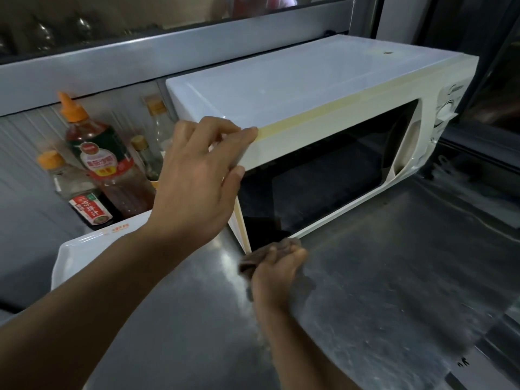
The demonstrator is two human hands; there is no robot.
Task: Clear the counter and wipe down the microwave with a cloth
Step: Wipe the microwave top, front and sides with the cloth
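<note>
Your two forearms fill the lower part of the view, and everything else sits beyond them. Largest is the steel counter [380, 277] under and ahead of your right hand, streaked and hazy. On it, just past both hands, stands the white microwave [281, 91], door shut, dark window facing you.

Your left hand [197, 175] is spread over the near top corner of the microwave, fingers on the top edge and thumb down the front, steadying it and not closed around anything. Your right hand [277, 270] is lower, clamped around a bunched brown cloth [270, 253], which presses at the bottom front corner of the microwave where it meets the counter. The hands are well apart, one above the other.

To the left of your left forearm lies a white tray [84, 251], and behind it a cluster of sauce bottles [92, 153] with orange caps (so the counter is not fully cleared on that side, as far as I can judge).

Watch two things. If you push hard with the cloth while the left hand relaxes, the microwave could slide on the slick steel toward the bottles. A wide sweep of your left elbow could also knock the tray or bottles.
</note>
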